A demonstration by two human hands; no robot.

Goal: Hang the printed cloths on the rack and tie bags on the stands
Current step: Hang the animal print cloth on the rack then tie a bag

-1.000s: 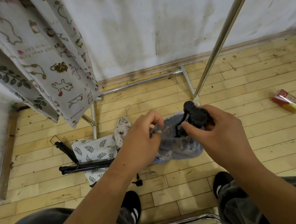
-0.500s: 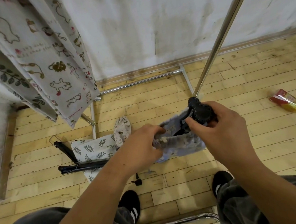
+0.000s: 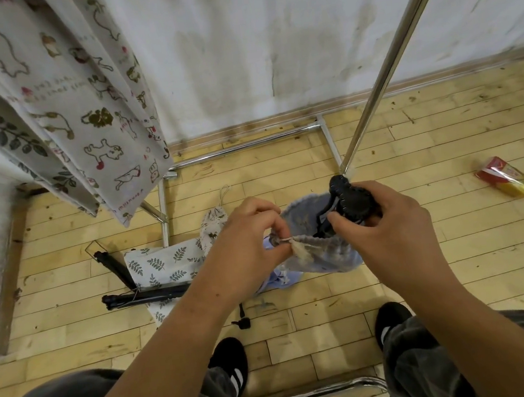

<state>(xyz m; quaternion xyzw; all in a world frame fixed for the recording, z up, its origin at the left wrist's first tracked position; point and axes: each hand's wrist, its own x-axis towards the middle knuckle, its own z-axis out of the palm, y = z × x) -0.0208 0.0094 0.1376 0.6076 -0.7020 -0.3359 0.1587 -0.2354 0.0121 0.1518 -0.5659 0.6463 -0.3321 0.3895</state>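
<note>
A pale blue drawstring bag (image 3: 321,250) hangs around a black stand (image 3: 350,200) held in mid-air. My right hand (image 3: 383,227) grips the stand's knobbed top. My left hand (image 3: 249,248) pinches the bag's gathered rim and its cord. Printed cloths (image 3: 60,103) with animal and leaf patterns hang from the rack at the upper left. On the floor lie a leaf-print bag (image 3: 164,266), a small cream printed bag (image 3: 213,226) and a folded black stand (image 3: 145,298).
The rack's chrome upright (image 3: 391,58) slants up on the right, and its base bars (image 3: 245,145) lie on the wooden floor by the white wall. A red and yellow packet (image 3: 507,180) lies at the right. A chrome tube (image 3: 310,395) runs between my shoes.
My left hand has pulled the bag's rim into a tight gather beside the stand. The stand and my right hand have shifted slightly right.
</note>
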